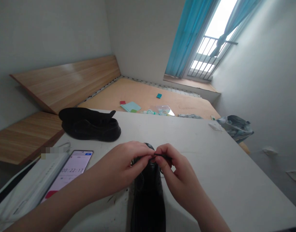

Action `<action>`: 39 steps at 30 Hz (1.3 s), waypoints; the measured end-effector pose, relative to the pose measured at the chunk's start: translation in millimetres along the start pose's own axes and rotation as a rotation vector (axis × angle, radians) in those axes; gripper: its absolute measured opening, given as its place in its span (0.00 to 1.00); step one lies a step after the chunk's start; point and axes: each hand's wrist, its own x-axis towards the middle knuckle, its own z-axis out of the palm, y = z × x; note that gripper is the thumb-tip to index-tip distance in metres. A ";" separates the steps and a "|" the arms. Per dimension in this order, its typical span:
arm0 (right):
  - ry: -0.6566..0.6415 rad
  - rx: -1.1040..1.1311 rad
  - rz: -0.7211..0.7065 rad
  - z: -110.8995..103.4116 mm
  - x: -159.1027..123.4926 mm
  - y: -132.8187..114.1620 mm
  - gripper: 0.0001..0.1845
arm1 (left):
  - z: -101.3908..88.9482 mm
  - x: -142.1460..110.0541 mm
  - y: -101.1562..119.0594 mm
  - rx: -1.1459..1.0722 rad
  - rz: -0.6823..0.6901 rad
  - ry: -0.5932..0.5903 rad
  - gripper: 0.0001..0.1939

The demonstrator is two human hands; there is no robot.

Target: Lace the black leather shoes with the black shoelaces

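Both hands, left (131,161) and right (177,170), pinch the black lace (164,156) over the shoe (149,196) at bottom centre of the frame, and I'd say gentle, even pulls with fingertips close in work best.

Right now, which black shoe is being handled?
The middle, nearer shoe: the left hand and right hand pinch dark lace over it; the other shoe sits untouched.
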 end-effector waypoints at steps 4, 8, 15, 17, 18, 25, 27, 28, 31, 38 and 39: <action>0.010 0.002 -0.025 -3.3 -5.9 -11.9 0.07 | -3.8 -7.2 10.5 -0.119 -0.082 0.020 0.14; 0.012 -0.046 -0.038 -6.6 -11.9 -17.3 0.07 | -8.5 -7.9 17.0 -0.202 -0.175 -0.075 0.14; -0.011 0.260 0.103 -8.4 -18.3 -11.2 0.04 | -0.7 -3.6 19.7 -0.412 -0.260 -0.022 0.05; 0.037 0.280 0.142 -4.6 -16.5 -2.0 0.09 | 4.3 -1.1 16.1 -0.444 -0.287 -0.001 0.03; 0.066 0.296 0.152 -1.8 -15.3 2.8 0.11 | 6.6 0.2 14.3 -0.441 -0.293 0.003 0.03; 0.211 0.595 0.182 20.4 -7.5 17.0 0.14 | 13.6 4.3 10.3 -0.242 -0.219 0.163 0.07; 0.192 0.630 0.221 23.7 -6.6 16.9 0.13 | 13.8 4.5 9.3 -0.214 -0.216 0.212 0.07; 0.183 0.637 0.238 24.8 -6.3 16.8 0.13 | 14.0 4.7 8.5 -0.206 -0.220 0.224 0.07; 0.151 0.638 0.257 26.4 -6.1 17.3 0.13 | 14.8 4.9 6.4 -0.188 -0.235 0.217 0.08; 0.142 0.535 0.121 26.2 -8.0 20.5 0.10 | 16.5 4.7 8.0 -0.161 -0.197 0.204 0.07; 0.141 0.526 0.112 26.1 -8.6 20.9 0.10 | 16.4 4.8 8.3 -0.159 -0.199 0.204 0.07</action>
